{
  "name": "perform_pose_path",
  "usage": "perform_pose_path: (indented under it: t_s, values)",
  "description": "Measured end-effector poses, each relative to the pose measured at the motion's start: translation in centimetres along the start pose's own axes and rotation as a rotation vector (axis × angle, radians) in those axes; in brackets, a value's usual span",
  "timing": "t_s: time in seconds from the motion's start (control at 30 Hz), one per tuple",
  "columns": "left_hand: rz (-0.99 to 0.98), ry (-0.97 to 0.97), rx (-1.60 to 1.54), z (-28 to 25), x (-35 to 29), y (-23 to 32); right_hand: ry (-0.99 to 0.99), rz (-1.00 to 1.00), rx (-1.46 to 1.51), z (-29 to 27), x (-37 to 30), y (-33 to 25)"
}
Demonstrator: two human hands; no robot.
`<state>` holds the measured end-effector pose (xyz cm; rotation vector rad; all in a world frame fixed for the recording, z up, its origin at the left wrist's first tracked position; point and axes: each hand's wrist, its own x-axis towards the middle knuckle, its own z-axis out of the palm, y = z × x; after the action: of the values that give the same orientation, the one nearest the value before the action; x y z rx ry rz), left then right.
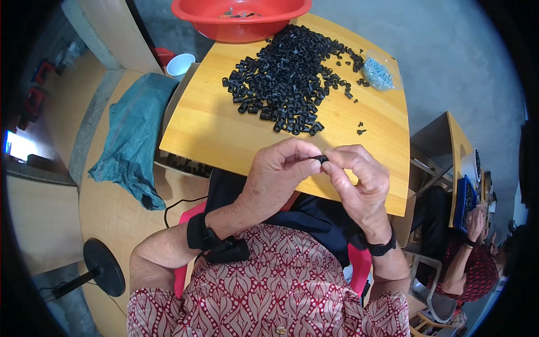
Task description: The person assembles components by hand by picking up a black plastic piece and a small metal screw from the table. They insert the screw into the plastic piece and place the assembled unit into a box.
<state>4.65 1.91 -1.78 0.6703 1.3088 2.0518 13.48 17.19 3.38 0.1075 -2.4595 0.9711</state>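
Both of my hands meet above the near edge of the yellow wooden table [208,129]. A small black plastic part [320,159] sits pinched between them. My left hand [281,174] closes on it with thumb and forefinger. From the other side, my right hand [359,177] pinches at the same part, its fingertips touching it; whether it also holds a second small piece I cannot make out. Beyond my hands spreads a large heap of short black tubular plastic parts [281,78]. A few tiny black pieces [361,132] lie apart to the right of the heap.
A red basin [241,28] stands at the table's far left. At the far right corner lies a clear bag of silvery screws [379,74]. A green woven sack [135,135] and a white bowl [181,65] are on the left. Another person [466,264] works at the right.
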Motion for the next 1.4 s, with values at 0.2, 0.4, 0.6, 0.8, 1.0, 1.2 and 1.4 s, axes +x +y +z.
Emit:
perform_pose_path:
  t_s: [0.2,0.4,0.6,0.8,1.0,1.2,1.4]
  values:
    - [-0.084,-0.007,-0.114,0.1,0.0,-0.2,0.143,-0.040,-0.026,2.3,-1.6,0.4]
    - [-0.161,0.021,-0.025,-0.2,0.0,-0.1,0.200,-0.186,-0.251,3.2,-1.8,1.3]
    - [-0.054,0.050,0.117,0.0,0.1,0.2,0.187,-0.191,-0.277,2.6,-1.4,0.4]
    - [0.020,0.048,0.228,0.4,0.0,0.1,0.141,-0.046,-0.105,1.1,-1.4,-0.1]
    - [0.039,0.063,0.252,0.6,-0.1,0.3,0.201,-0.112,-0.190,0.9,-1.2,-0.4]
    - [0.048,0.068,0.271,0.5,0.0,0.0,0.205,-0.097,-0.185,1.1,-1.3,-0.2]
    - [0.022,0.053,0.249,0.4,-0.1,-0.1,0.192,-0.072,-0.158,1.4,-1.3,-0.5]
